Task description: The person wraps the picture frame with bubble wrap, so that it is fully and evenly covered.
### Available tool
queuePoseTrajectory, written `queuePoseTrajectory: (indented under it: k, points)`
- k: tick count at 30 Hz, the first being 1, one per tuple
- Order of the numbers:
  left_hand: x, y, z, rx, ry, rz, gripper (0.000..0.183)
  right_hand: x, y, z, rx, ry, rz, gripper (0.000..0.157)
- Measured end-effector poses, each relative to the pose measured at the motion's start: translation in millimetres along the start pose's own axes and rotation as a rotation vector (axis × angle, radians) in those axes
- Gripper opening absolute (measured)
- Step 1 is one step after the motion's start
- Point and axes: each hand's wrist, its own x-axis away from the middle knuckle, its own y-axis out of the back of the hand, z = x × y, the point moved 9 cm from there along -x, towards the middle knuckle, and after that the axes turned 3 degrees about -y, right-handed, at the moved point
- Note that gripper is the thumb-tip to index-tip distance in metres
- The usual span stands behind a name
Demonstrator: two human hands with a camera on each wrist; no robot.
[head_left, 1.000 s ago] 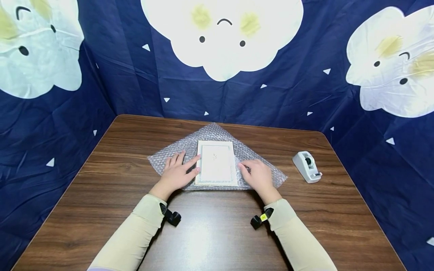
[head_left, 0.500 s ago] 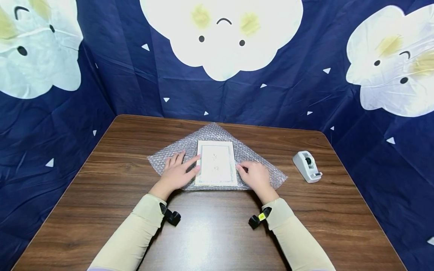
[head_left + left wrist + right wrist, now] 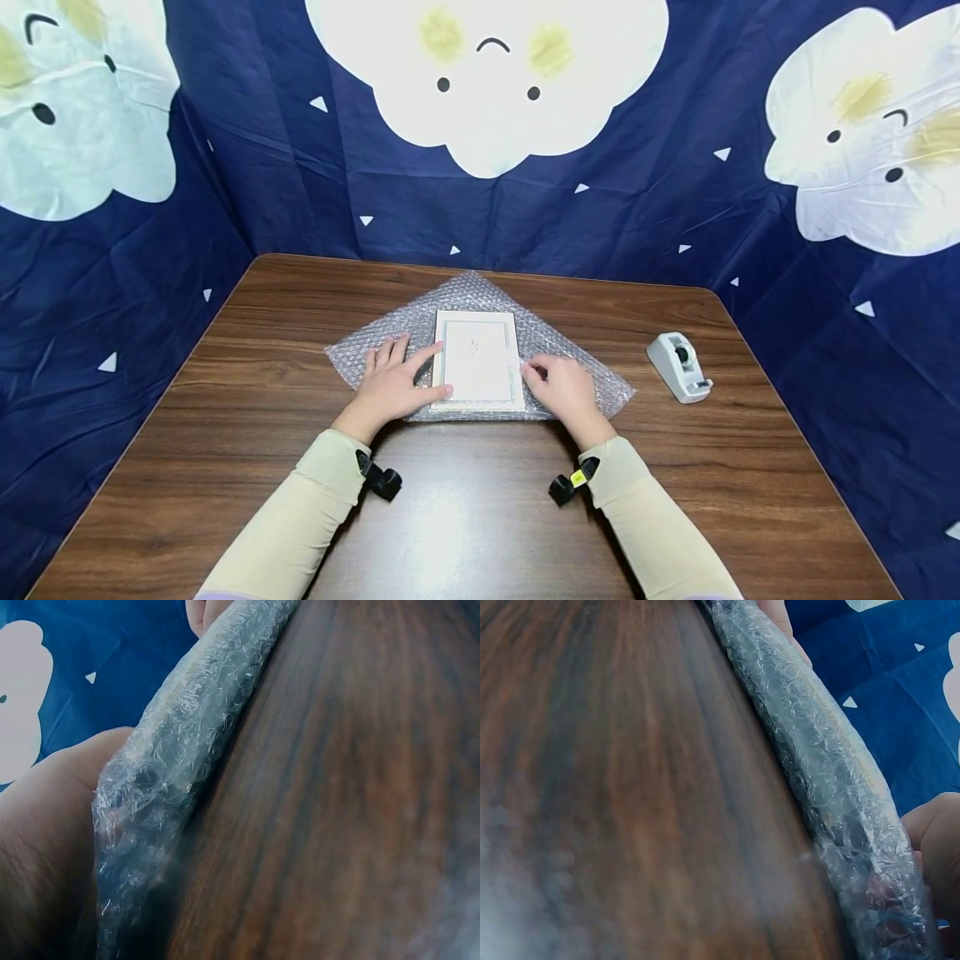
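In the head view, a white-bordered picture frame [image 3: 477, 358] with a small sprig motif lies flat near the centre of the frame, on a sheet of bubble wrap [image 3: 471, 292] whose corners point to the top, left and right. My left hand [image 3: 390, 393], left of centre, is spread wide: index finger and thumb reach onto the picture frame's left side, the thumb lower down, and the other fingers lie on the bubble wrap. My right hand [image 3: 567, 387], right of centre, is drawn in narrow, its fingers curled beside the picture frame's right edge; I cannot tell whether it pinches the bubble wrap. A white tape dispenser [image 3: 678, 368] stands at the right on the wood-grain table [image 3: 225, 358], well apart from my hands. Behind it all, a navy curtain [image 3: 277, 167] with pale clouds fills the top.

In the left wrist view, a thick bubble-wrapped edge runs diagonally from lower left to top centre, my left hand against it at lower left, some fingers of my right at the top.

In the right wrist view, that edge slopes from top centre to lower right; part of my right hand shows behind it at lower right, fingertips blurred through the plastic.
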Motion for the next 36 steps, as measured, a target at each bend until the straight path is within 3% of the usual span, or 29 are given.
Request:
queuePoseTrajectory:
  k: [7, 16, 22, 29, 36]
  points:
    - [-0.4, -0.9, 0.5, 0.027, 0.018, 0.010, 0.091, -7, -4.0, 4, 0.001, -0.041, 0.091, 0.036]
    - [3.0, 0.2, 1.2, 0.041, 0.029, 0.013, 0.092, -20, -14.7, 16, 0.060, -0.195, 0.271, 0.085]
    - [3.7, -0.6, 1.3, 0.047, 0.036, 0.023, 0.091, -40, -22.8, 29, 0.120, -0.255, 0.360, 0.103]
    - [4.9, 1.7, -3.4, 0.053, 0.032, 0.023, 0.089, -71, -30.8, 31, 0.210, -0.193, 0.454, 0.112]
    - [4.2, 1.3, -4.1, 0.051, 0.027, 0.018, 0.090, -92, -36.0, 29, 0.207, -0.138, 0.561, 0.118]
